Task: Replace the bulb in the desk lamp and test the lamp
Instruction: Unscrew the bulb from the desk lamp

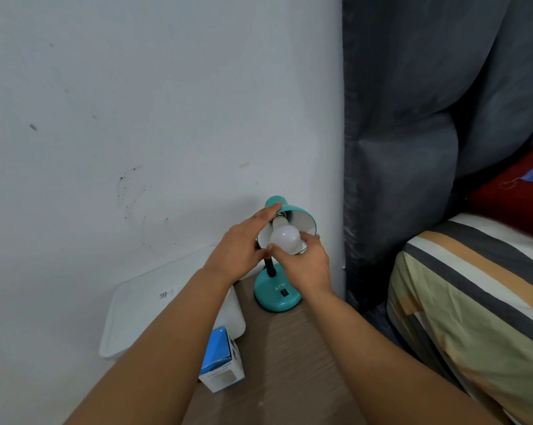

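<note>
Right hand [305, 262]: thumb and fingers curled round white bulb [285, 237], seated in teal lamp's [277, 297] shade. Left hand [243, 243]: fingers straight, laid against shade's outer side. Beside lamp's base, on wooden table [289, 348]: blue-white box [220, 360], white tray [142, 314].

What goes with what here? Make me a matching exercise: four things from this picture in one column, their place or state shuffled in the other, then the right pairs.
Things
1. bulb
2. left hand
3. blue and white box
4. black switch

Places or states
A. on the teal base of the lamp
B. lies along the outside of the lamp shade
C. at the near left of the wooden table top
D. in the shade's mouth, held in the grip of the right hand

Pairs: 1-D, 2-B, 3-C, 4-A
</note>
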Demonstrator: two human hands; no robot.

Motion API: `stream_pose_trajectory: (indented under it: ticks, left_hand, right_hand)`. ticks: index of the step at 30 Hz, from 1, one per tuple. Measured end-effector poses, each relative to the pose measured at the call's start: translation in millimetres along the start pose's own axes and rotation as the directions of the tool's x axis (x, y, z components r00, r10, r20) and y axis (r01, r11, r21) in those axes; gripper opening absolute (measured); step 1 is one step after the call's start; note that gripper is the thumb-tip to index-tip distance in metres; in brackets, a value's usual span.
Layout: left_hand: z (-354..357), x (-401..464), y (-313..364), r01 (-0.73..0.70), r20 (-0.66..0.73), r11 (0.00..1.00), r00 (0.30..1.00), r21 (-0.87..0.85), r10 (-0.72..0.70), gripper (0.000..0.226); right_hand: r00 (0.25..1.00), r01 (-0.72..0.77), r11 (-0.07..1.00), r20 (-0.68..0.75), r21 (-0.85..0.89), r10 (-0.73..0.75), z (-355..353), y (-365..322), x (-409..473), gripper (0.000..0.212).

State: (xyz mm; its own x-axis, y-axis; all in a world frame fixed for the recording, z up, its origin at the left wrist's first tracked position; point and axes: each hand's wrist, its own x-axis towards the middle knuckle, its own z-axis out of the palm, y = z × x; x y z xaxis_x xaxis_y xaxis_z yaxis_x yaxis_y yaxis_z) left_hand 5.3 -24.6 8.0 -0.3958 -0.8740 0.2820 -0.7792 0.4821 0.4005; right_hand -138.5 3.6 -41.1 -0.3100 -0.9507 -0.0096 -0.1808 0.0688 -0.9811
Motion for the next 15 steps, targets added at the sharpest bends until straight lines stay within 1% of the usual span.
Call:
stream_pose_trajectory:
  ticks: [2, 4, 10, 15]
  left_hand:
    - [0.4, 1.0, 1.2, 0.009, 0.005, 1.0, 1.0, -0.002, -0.009, 0.102]
    - [-1.1, 0.4, 2.9, 0.024, 0.007, 1.0, 1.0, -0.007, -0.024, 0.103]
    - [-3.3, -2.4, 5.7, 0.033, 0.02, 0.999, 0.999, -0.022, -0.032, 0.105]
    - [-3.4, -2.1, 5.7, 0.025, 0.01, 1.0, 1.0, 0.009, -0.026, 0.104]
  right_hand:
    - [0.999, -0.024, 1.0, 0.023, -0.002, 0.024, -2.3, -2.2, 1.1, 0.059]
    - [0.999, -0.013, 1.0, 0.031, 0.002, 0.013, -5.8, -5.2, 1.2, 0.055]
    - [0.999, 0.033, 0.999, 0.003, 0.035, -0.033, -6.9, 0.2, -3.1, 0.063]
    - [0.999, 0.045, 0.997, -0.033, 0.061, -0.043, -6.3, 2.4, -1.2, 0.065]
